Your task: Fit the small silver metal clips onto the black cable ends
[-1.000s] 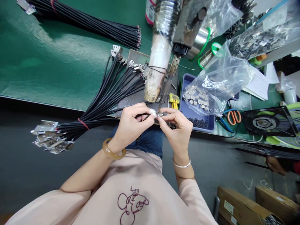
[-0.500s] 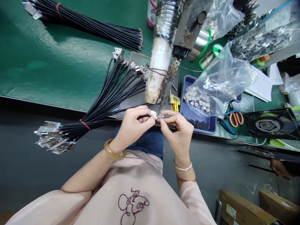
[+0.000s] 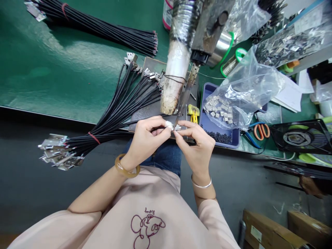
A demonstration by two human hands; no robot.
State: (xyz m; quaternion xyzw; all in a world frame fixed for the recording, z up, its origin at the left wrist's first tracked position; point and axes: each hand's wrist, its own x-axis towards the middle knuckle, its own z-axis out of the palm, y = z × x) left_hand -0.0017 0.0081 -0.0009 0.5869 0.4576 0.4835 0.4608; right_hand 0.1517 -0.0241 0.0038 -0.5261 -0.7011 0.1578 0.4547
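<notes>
Head view: the right hand (image 3: 197, 147), thumb and fingers nearly closed, is pinching a small metal connector (image 3: 178, 127) beside the soldering iron's (image 3: 200, 57) near end. The left hand (image 3: 147, 134) is pinching tightly just left of it; what it is gripping, I cannot tell. Black cables (image 3: 111, 110) are lying left, a blue tray (image 3: 236, 139) right.

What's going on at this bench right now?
A person has both hands close together at the front edge of a green bench. The right hand pinches a small metal connector; the left hand meets it, though what that one grips is mostly hidden. Just beyond, a mounted tool's rod reaches down; whether it touches is unclear. Metal-ended black cables lie to the left, and a blue tray to the right holds loose black pieces.
</notes>
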